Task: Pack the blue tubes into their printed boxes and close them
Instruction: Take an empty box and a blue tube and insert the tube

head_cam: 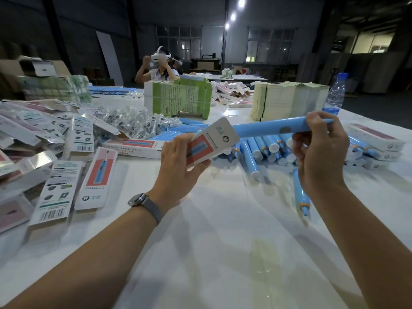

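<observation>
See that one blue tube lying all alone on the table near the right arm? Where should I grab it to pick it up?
Grab the lone blue tube around its smooth, straight middle, coming down from above with fingers on its two long sides. It lies flat on the white table, apart from the pile, so nothing crowds it. Probably skip the near end: past the orange ring it narrows to a thin tip.

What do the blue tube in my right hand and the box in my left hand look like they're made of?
The blue tube looks like smooth plastic: even colour with a soft sheen. The box looks like thin printed cardboard with a slightly glossy coat, judging by its flat panels and rounded flap.
</observation>
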`<state>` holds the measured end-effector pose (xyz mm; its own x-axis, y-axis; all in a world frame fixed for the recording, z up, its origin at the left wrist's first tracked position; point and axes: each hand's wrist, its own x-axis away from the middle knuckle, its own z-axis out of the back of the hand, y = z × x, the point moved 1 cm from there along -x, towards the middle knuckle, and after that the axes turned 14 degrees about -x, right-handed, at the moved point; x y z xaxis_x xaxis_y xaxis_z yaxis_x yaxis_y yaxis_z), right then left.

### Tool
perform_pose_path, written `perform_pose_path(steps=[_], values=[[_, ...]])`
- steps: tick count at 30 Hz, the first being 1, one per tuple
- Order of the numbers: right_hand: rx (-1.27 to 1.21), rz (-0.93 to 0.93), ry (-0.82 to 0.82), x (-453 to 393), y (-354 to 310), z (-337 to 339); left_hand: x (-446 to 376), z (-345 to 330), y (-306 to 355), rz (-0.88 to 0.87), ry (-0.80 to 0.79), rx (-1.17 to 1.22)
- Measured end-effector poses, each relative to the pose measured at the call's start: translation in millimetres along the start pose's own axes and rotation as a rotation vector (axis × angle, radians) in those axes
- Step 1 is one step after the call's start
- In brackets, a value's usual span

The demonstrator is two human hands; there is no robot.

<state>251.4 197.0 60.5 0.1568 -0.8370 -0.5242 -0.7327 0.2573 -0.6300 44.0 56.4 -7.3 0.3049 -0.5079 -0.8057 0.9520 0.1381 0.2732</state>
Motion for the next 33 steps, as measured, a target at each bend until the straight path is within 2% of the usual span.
perform_pose_path(steps=[3, 6, 8, 11, 14, 16, 19, 21, 23, 25, 28, 33], values=[[0.063, 0.049, -0.161, 7, 0, -7, 3, 0, 0, -0.014, -0.005, -0.006], [0.258, 0.157, -0.308, 14, -2, -10, 2, 0, -2, 0.007, -0.017, -0.019], [0.422, 0.206, -0.398, 20, 1, -13, 1, -1, -1, -0.052, -0.001, -0.05], [0.551, 0.105, -0.585, 30, 14, -17, 2, -4, 5, -0.124, 0.004, -0.057], [0.651, 0.154, -0.741, 35, 23, -18, 3, -8, 6, -0.081, 0.015, -0.019], [0.622, 0.159, -0.736, 37, 26, -19, 2, -8, 4, -0.01, 0.006, 0.005], [0.455, 0.034, -0.609, 41, 33, -21, 0, -6, 4, 0.072, -0.007, 0.065], [0.369, -0.041, -0.51, 39, 39, -25, -4, -2, 6, 0.137, 0.045, 0.109], [0.388, -0.072, -0.455, 29, 50, -35, -10, 8, 2, 0.195, 0.159, 0.088], [0.514, -0.099, -0.511, 16, 72, -54, -16, 19, -10, 0.278, 0.257, 0.03], [0.695, -0.172, -0.702, 5, 118, -99, -19, 33, -30, 0.427, 0.359, -0.023], [1.001, -0.161, -0.94, -3, 199, -178, -20, 50, -54, 0.607, 0.515, 0.015]])
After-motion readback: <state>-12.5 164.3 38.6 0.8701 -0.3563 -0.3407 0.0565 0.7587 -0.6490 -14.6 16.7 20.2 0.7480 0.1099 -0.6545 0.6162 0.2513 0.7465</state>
